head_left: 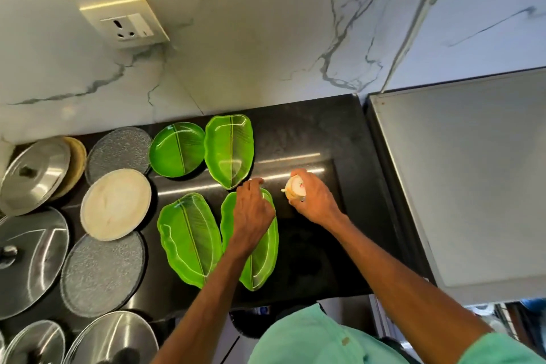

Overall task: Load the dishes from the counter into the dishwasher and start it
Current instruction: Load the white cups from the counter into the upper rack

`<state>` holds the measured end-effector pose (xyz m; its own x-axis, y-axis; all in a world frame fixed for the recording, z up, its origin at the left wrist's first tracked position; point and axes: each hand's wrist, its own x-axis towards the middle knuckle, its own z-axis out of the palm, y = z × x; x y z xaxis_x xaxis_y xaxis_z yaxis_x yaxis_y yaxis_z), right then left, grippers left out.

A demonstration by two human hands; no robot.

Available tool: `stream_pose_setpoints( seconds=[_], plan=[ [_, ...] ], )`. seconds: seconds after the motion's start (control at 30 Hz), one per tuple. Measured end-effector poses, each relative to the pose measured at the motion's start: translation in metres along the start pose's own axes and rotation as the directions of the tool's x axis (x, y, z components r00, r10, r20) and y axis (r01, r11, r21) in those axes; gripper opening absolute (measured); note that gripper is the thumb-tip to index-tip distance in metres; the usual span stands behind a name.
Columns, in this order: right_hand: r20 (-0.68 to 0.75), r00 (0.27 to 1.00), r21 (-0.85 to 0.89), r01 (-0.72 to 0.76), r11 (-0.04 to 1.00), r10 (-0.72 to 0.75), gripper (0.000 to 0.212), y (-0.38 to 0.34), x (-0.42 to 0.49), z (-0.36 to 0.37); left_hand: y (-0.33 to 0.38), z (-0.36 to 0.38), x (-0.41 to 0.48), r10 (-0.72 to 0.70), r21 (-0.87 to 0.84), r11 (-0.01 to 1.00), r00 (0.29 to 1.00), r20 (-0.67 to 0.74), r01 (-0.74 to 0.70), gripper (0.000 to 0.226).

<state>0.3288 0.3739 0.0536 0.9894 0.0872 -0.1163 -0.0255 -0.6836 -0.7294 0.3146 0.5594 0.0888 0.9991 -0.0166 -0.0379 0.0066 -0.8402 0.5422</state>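
Desk point(310, 142) work: my right grip point(313, 201) holds a small cream cup point(295, 186), my left grip point(254, 213) lies on a green leaf plate point(263, 263), whether clasping I cannot tell.

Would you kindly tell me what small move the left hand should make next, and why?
Probably close the left hand on the far tip of the leaf-shaped green plate beneath it and lift. Its fingers sit at that tip, and the right hand holds a small pale cup.

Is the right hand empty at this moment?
No, the right hand grips a small cream-coloured container just above the dark counter.
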Motion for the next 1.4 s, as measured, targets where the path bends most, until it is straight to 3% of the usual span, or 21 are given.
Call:
stream_pose_setpoints(
  seconds=[0.2,0.37,0.53,0.7,0.77,0.83,1.0,1.1,1.17,1.4],
  plan=[
    [-0.205,0.951,0.268,-0.171,0.948,0.230,0.067,0.021,-0.088,-0.066,0.014,0.030,-0.023,0.081,0.005,0.997,0.995,0.057,-0.081,0.042],
    [-0.379,0.802,0.355,-0.335,0.873,0.462,0.067,0.047,-0.188,-0.099,0.085,0.073,-0.065,0.313,-0.101,0.949,0.928,0.202,-0.298,0.037],
    [-0.551,0.501,0.438,-0.506,0.742,0.667,0.063,0.083,-0.296,-0.123,0.184,0.129,-0.129,0.524,-0.201,0.847,0.713,0.466,-0.492,0.032],
    [-0.592,0.145,0.585,-0.599,0.547,0.793,0.064,0.146,-0.401,-0.138,0.270,0.191,-0.208,0.697,-0.347,0.679,0.418,0.583,-0.647,0.031],
    [-0.549,0.071,0.638,-0.608,0.472,0.833,0.066,0.182,-0.443,-0.136,0.296,0.217,-0.237,0.691,-0.337,0.627,0.301,0.657,-0.703,0.031],
    [-0.460,0.043,0.693,-0.607,0.389,0.887,0.064,0.223,-0.480,-0.132,0.314,0.244,-0.261,0.652,-0.311,0.594,0.217,0.727,-0.742,0.029],
    [-0.337,-0.066,0.725,-0.655,0.214,0.939,0.065,0.332,-0.550,-0.112,0.330,0.314,-0.310,0.524,-0.202,0.608,0.197,0.828,-0.767,0.029],
    [-0.301,-0.069,0.703,-0.690,0.172,0.951,0.066,0.391,-0.572,-0.098,0.325,0.351,-0.332,0.475,-0.155,0.639,0.228,0.850,-0.753,0.026],
    [-0.304,-0.022,0.676,-0.709,0.199,0.953,0.072,0.430,-0.581,-0.081,0.321,0.372,-0.346,0.449,-0.115,0.660,0.267,0.853,-0.742,0.025],
    [-0.387,0.254,0.421,-0.806,0.415,0.886,0.070,0.491,-0.585,-0.056,0.297,0.424,-0.378,0.333,-0.004,0.756,0.380,0.863,-0.655,0.023]
  ],
)
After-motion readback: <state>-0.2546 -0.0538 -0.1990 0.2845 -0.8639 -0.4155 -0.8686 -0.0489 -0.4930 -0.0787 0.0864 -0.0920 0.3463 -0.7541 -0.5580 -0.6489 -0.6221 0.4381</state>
